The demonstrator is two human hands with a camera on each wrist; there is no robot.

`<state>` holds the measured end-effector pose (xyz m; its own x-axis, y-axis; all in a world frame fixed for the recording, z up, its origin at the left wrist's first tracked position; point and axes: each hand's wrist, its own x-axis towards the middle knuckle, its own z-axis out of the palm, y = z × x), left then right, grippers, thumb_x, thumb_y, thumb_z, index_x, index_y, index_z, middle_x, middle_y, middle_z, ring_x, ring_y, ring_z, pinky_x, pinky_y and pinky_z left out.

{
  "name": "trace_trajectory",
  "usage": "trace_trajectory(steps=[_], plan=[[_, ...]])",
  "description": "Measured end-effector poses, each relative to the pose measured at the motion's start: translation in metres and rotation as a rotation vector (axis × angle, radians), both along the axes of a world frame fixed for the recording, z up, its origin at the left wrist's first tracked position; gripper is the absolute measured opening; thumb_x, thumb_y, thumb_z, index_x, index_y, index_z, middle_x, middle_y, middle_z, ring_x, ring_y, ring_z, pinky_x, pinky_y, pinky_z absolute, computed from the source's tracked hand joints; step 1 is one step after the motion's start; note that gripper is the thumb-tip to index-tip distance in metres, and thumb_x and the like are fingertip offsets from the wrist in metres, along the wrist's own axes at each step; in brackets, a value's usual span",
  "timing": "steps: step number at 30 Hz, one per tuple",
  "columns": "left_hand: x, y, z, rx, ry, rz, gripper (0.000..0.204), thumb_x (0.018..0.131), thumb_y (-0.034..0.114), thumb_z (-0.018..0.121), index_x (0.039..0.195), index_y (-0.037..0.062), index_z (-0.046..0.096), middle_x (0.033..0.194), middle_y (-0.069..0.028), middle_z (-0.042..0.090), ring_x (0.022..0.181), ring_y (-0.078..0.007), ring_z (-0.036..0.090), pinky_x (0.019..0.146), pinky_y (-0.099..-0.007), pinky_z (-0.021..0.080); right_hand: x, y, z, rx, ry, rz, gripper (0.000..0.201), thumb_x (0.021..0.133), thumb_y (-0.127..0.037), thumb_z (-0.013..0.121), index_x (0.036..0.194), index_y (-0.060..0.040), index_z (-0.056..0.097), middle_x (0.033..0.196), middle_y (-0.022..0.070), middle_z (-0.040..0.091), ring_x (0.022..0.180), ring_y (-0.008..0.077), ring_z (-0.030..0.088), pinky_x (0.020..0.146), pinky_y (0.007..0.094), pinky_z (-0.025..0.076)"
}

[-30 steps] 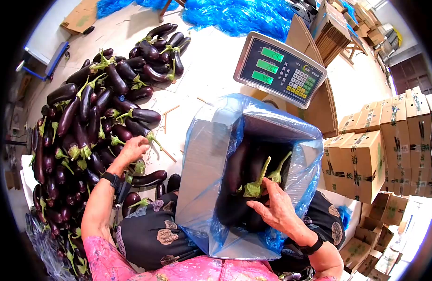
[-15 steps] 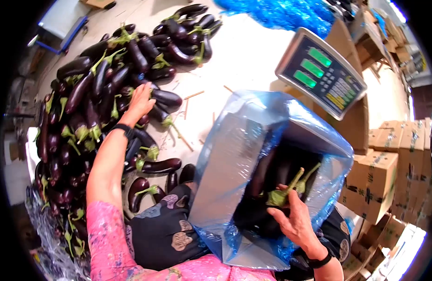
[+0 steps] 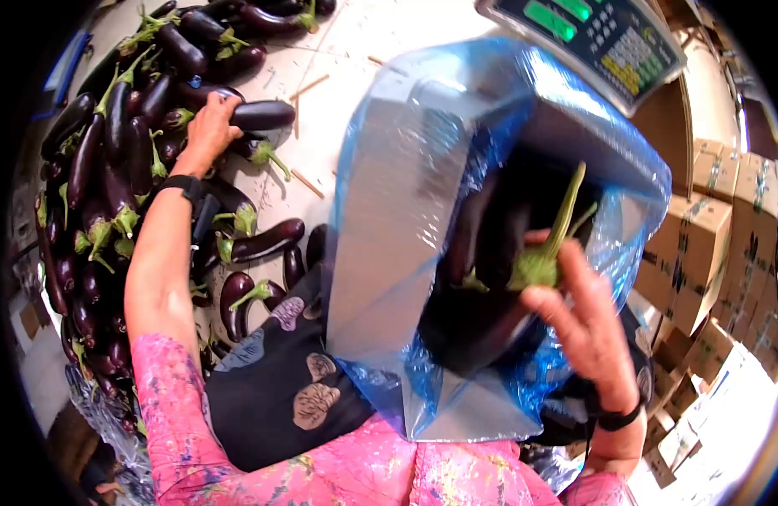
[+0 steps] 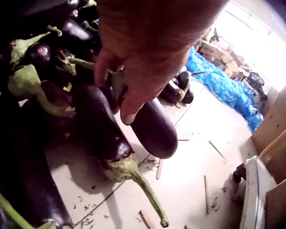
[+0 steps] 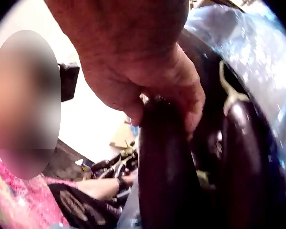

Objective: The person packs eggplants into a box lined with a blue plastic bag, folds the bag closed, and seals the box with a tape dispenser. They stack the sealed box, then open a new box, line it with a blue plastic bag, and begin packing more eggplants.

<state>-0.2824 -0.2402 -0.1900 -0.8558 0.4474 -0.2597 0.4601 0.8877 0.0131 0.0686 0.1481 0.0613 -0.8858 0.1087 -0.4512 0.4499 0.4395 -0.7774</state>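
Observation:
The left hand (image 3: 210,135) grips a dark eggplant (image 3: 265,115) at the right edge of the eggplant pile; in the left wrist view its fingers curl round that eggplant (image 4: 155,129), beside another with a green stem. Over the box lined with blue plastic (image 3: 389,219), the right hand (image 3: 587,316) pinches an eggplant by its green cap (image 3: 536,268), stem pointing up. The right wrist view shows the fingers round the top of this eggplant (image 5: 164,162), with another eggplant (image 5: 243,143) lying alongside in the liner.
A scale with green displays (image 3: 608,51) stands beyond the box. Stacked cartons (image 3: 688,244) are at the right. Loose stems (image 3: 309,184) lie on the pale floor between the pile and the box. Blue plastic film (image 4: 224,88) lies farther back.
The right hand has raised the eggplant by its cap, up from among the others in the box. The left hand has closed round an eggplant on the pile. The head view has shifted.

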Motion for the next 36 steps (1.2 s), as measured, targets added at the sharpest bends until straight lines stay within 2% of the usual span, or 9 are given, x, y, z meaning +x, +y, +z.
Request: trace_trajectory(steps=[3, 8, 12, 13, 17, 23, 32, 35, 36], plan=[[0.001, -0.004, 0.021, 0.395, 0.017, -0.15, 0.062, 0.067, 0.007, 0.079, 0.125, 0.0158, 0.061, 0.11, -0.0137, 0.061, 0.107, -0.0346, 0.063, 0.092, -0.0437, 0.051, -0.001, 0.012, 0.0, 0.038, 0.002, -0.015, 0.039, 0.096, -0.022, 0.066, 0.124, 0.0012, 0.052, 0.084, 0.0168, 0.067, 0.077, 0.0288, 0.069, 0.069, 0.0347, 0.051], [0.066, 0.07, 0.187, 0.698, -0.076, -0.396, 0.06, 0.068, -0.011, 0.068, 0.125, 0.0066, 0.062, 0.124, -0.0105, 0.062, 0.118, -0.0251, 0.06, 0.103, -0.0325, 0.045, 0.017, -0.003, -0.022, 0.151, 0.081, 0.048, 0.039, 0.094, -0.027, 0.067, 0.113, 0.0039, 0.054, 0.086, 0.0292, 0.065, 0.088, 0.0504, 0.062, 0.072, 0.0531, 0.046], [0.135, 0.123, 0.266, 0.598, -0.033, -0.689, 0.054, 0.069, -0.012, 0.068, 0.12, 0.0053, 0.064, 0.124, -0.0119, 0.062, 0.117, -0.03, 0.061, 0.099, -0.0362, 0.05, 0.018, 0.017, -0.024, 0.154, -0.003, 0.072, 0.042, 0.095, -0.033, 0.066, 0.116, 0.0018, 0.054, 0.087, 0.0302, 0.064, 0.09, 0.0501, 0.062, 0.074, 0.052, 0.048], [0.151, 0.137, 0.275, 0.603, -0.044, -0.774, 0.053, 0.068, -0.013, 0.067, 0.118, 0.0055, 0.064, 0.122, -0.0125, 0.063, 0.114, -0.0313, 0.063, 0.096, -0.0371, 0.051, 0.023, 0.024, -0.029, 0.087, 0.003, 0.06, 0.042, 0.095, -0.033, 0.066, 0.117, 0.0005, 0.055, 0.088, 0.0249, 0.068, 0.084, 0.0408, 0.067, 0.074, 0.0464, 0.05], [0.194, 0.168, 0.271, 0.598, -0.148, -0.981, 0.052, 0.067, -0.013, 0.065, 0.115, 0.0064, 0.065, 0.117, -0.0161, 0.062, 0.107, -0.0352, 0.063, 0.089, -0.0411, 0.053, 0.029, 0.067, 0.014, -0.086, 0.067, -0.178, 0.052, 0.093, -0.036, 0.07, 0.131, -0.0033, 0.06, 0.099, 0.0046, 0.068, 0.091, 0.0138, 0.061, 0.076, 0.0302, 0.048], [0.225, 0.191, 0.258, 0.463, -0.233, -1.16, 0.039, 0.079, 0.002, 0.063, 0.118, 0.0083, 0.062, 0.119, -0.0166, 0.058, 0.105, -0.035, 0.061, 0.086, -0.0415, 0.055, 0.053, 0.077, 0.029, 0.078, -0.054, -0.291, 0.074, 0.091, -0.044, 0.071, 0.146, -0.0005, 0.048, 0.114, 0.009, 0.067, 0.095, 0.0149, 0.06, 0.081, 0.0278, 0.047], [0.264, 0.228, 0.191, 0.314, -0.557, -1.391, 0.056, 0.067, -0.003, 0.072, 0.12, 0.0037, 0.058, 0.135, -0.0185, 0.05, 0.136, -0.0371, 0.041, 0.106, -0.0423, 0.045, 0.05, 0.072, 0.005, 0.023, 0.221, -0.129, 0.042, 0.096, -0.036, 0.064, 0.115, 0.0008, 0.06, 0.091, 0.01, 0.067, 0.082, 0.0158, 0.06, 0.075, 0.0318, 0.049], [0.277, 0.225, 0.192, 0.424, -0.532, -1.219, 0.063, 0.06, -0.005, 0.075, 0.12, 0.0012, 0.058, 0.143, -0.02, 0.045, 0.145, -0.0382, 0.03, 0.109, -0.043, 0.042, 0.049, 0.07, 0.003, 0.171, 0.286, -0.075, 0.043, 0.095, -0.037, 0.064, 0.112, 0.0017, 0.058, 0.091, 0.0218, 0.068, 0.082, 0.0327, 0.065, 0.075, 0.0394, 0.049], [0.279, 0.224, 0.196, 0.482, -0.378, -1.195, 0.053, 0.065, -0.003, 0.073, 0.116, -0.0006, 0.06, 0.134, -0.0185, 0.051, 0.135, -0.037, 0.042, 0.106, -0.0423, 0.044, 0.05, 0.068, 0.003, 0.182, 0.265, -0.079, 0.043, 0.094, -0.037, 0.064, 0.112, 0.0018, 0.058, 0.09, 0.0229, 0.067, 0.083, 0.0356, 0.065, 0.075, 0.0409, 0.049]])
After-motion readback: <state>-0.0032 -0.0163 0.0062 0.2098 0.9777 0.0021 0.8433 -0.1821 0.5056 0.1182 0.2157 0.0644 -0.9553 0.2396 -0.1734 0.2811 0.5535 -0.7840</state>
